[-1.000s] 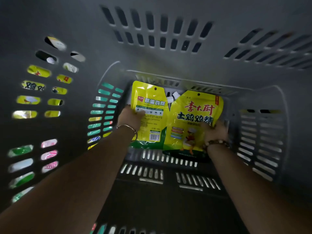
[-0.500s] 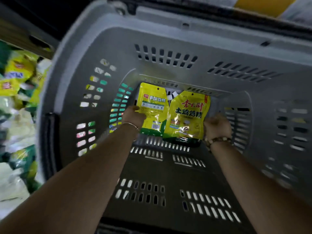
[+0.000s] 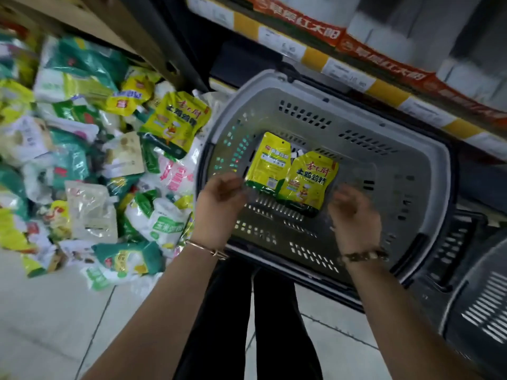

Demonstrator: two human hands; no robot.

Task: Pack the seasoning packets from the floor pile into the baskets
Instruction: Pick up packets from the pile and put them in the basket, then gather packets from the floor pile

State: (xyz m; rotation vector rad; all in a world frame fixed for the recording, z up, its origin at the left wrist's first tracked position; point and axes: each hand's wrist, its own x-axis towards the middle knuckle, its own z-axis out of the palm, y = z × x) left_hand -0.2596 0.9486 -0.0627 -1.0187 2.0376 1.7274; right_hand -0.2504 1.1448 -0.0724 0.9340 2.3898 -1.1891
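Inside the grey basket (image 3: 356, 113), two yellow seasoning packets sit side by side toward its far left corner. The barcode packet (image 3: 270, 163) is on the left, and the red-lettered packet (image 3: 311, 182) overlaps its right edge.

The left hand (image 3: 222, 196) hovers at the basket's left rim with its fingers loosely curled and gripping nothing (blur hides whether the fingertips brush the barcode packet's lower corner). The right hand (image 3: 354, 212) hangs over the basket's slotted bottom, just right of the red-lettered packet. Its fingers are loosely bent too, empty and clear of the packet. A thin bangle (image 3: 205, 249) circles the left wrist and a beaded bracelet (image 3: 365, 255) the right.

Left of the basket, the floor pile (image 3: 82, 165) of green, white and yellow packets lies heaped. A matching yellow packet (image 3: 175, 124) lies near the basket's left rim. Behind the basket runs a shelf (image 3: 301, 34) with orange and yellow edge strips. To the basket's right, a second slotted basket (image 3: 482, 305) is partly in view.
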